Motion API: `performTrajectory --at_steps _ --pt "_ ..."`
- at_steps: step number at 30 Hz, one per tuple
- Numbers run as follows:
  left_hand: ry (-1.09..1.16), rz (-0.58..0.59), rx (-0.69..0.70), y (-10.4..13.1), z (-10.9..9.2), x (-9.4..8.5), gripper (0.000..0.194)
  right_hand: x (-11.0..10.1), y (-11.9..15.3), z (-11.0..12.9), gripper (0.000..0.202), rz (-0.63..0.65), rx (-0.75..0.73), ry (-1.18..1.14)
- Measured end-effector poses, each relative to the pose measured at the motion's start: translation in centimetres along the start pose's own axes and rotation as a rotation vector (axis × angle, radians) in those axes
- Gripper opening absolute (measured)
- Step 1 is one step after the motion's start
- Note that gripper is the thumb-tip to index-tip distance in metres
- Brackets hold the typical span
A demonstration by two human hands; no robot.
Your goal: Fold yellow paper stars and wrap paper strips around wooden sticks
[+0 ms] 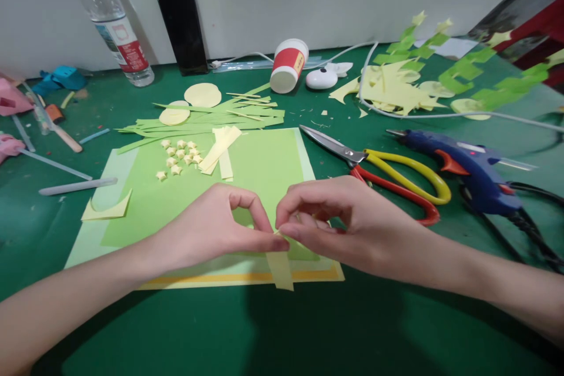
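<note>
Remotely, I see the left hand (220, 220) and right hand (352, 220) pinched closed on a pale-yellow paper strip (281, 271), tail below; beyond the left, folded stars (181, 153) stand done, loose strips (222, 147) unfolded.

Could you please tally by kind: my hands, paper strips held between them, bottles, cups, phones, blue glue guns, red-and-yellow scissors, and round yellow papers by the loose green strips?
Hands: 2 (left hand, right hand)
Held paper strip: 1
Bottle: 1
Cup: 1
Phone: 1
Glue gun: 1
Scissors: 1
Round yellow papers: 2
Total: 10
</note>
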State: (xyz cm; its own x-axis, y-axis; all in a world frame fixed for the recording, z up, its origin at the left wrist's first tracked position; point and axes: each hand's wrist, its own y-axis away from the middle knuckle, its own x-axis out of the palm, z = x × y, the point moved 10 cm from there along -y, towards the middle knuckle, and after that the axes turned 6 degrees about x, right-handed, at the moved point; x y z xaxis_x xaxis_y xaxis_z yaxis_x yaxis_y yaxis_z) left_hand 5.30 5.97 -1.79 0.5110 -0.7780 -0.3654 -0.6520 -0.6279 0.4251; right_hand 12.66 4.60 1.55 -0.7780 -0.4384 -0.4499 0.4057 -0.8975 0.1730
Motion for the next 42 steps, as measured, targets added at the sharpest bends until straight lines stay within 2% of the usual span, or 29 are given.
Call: performTrajectory --at_steps 7,13,15,18,21,24,29,36,42 --pt "0.013 0.018 0.014 0.0 0.1 0.5 0.014 0.4 0.4 0.7 0.007 0.002 -0.060 -0.042" --pt "-0.014 -0.027 0.027 -0.2 -0.2 0.2 0.014 0.0 0.1 -0.1 0.011 -0.057 0.005 -0.020" --pt "-0.084 -0.110 0.103 -0.2 -1.1 -0.6 0.014 -0.3 -0.1 -0.4 0.010 -0.086 0.030 0.002" --pt "-0.290 -0.262 0.325 0.3 -3.4 -1.6 0.016 -0.6 -0.2 -0.7 0.011 -0.125 0.055 0.030" --pt "-0.417 -0.305 0.466 0.9 -4.7 -1.5 0.016 -0.9 0.0 -0.2 0.009 -0.182 0.003 0.078" --pt "-0.387 -0.277 0.430 0.8 -4.4 -1.4 0.017 -1.2 0.3 0.2 0.007 -0.226 -0.053 0.124" --pt "-0.279 -0.228 0.319 0.7 -3.6 -1.5 0.016 -1.5 0.3 0.1 0.010 -0.238 -0.033 0.135" --pt "-0.214 -0.160 0.305 0.3 -3.4 -1.1 0.019 -1.4 -0.1 -0.6 0.011 -0.197 0.059 0.073" --pt "-0.067 -0.108 0.168 0.0 -2.0 -1.2 0.011 -1.2 -0.1 -0.7 0.015 -0.113 0.071 0.021"
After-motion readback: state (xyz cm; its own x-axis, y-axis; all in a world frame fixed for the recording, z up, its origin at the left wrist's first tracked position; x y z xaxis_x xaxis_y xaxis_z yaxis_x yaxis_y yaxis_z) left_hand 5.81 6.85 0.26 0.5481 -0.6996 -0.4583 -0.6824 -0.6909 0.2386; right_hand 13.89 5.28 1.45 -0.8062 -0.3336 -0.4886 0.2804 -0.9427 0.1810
